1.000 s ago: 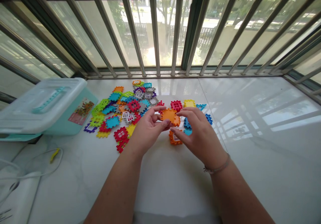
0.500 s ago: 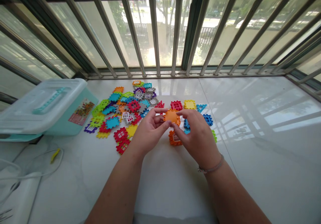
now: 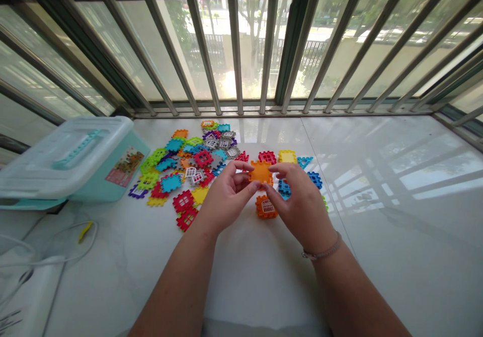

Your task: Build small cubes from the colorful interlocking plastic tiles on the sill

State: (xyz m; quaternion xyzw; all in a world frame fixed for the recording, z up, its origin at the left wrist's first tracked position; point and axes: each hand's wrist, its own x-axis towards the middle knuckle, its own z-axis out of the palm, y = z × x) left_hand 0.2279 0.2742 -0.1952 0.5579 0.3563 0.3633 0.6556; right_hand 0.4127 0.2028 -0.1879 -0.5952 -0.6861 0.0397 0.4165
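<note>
Both hands are up at centre, working one piece. The orange square tile (image 3: 260,172) is held in the fingertips above the worktop (image 3: 381,261), face up and roughly level, just behind the small orange block with a white window (image 3: 266,207).

The left hand (image 3: 228,199) is half closed, with its fingers curled over the tile's left side. The right hand (image 3: 302,202) is also half closed, pinching the right side. Neither is open; both grip the same tile. Exact finger contact is partly hidden from the head view. A beaded bracelet (image 3: 321,252) sits on the right wrist.

Step in hand looks like fitting or checking this tile at the orange block. The next move calls for lining up the tile's notched edge with a matching edge, then pressing evenly from both sides. Whether it touches the block cannot be told from here.

Nearby, a red tile (image 3: 267,157), a yellow tile (image 3: 287,156), a blue triangular piece (image 3: 305,162) and a blue tile (image 3: 314,179) lie in a loose row beyond the hands. The main heap of mixed tiles (image 3: 184,163) lies to the left, beside a teal storage box (image 3: 113,178) with a pale lid (image 3: 64,158). Barred windows (image 3: 234,40) run along the far edge.
</note>
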